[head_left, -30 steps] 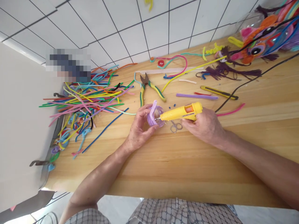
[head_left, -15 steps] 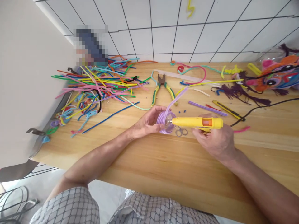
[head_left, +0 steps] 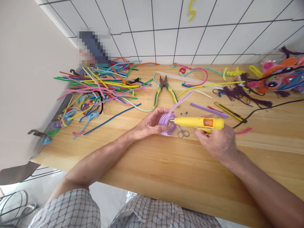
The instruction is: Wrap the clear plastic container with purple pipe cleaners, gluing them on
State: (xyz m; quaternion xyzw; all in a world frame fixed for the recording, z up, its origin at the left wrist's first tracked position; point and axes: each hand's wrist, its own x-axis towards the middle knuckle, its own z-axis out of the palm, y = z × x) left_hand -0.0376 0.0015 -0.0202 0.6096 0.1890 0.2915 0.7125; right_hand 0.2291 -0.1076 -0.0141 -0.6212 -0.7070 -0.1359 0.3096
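Note:
My left hand (head_left: 154,123) is closed round a clear rounded piece wound with purple pipe cleaner (head_left: 163,121); one loose end of the pipe cleaner sticks up and to the right. In my right hand (head_left: 219,137) is a yellow glue gun (head_left: 192,122), gripped by its handle. Its metal nozzle points left and meets the coil's right side; whether glue is coming out is too small to tell. Small scissors (head_left: 183,133) lie just beneath the gun, partly hidden. Behind my left hand, pliers (head_left: 163,82) with yellow-green handles lie spread apart.
A heap of coloured pipe cleaners (head_left: 104,82) covers the table's left back. To the right lie a yellow utility knife (head_left: 230,111), purple pipe cleaners (head_left: 209,110) and a black cord (head_left: 261,109). A colourful decorated figure (head_left: 282,77) rests at the far right, near the tiled wall (head_left: 166,41).
The glue gun's nozzle has shifted very slightly left along the coil. The loose purple end leans a little further right. Otherwise both hands keep their hold, and the view has shifted slightly.

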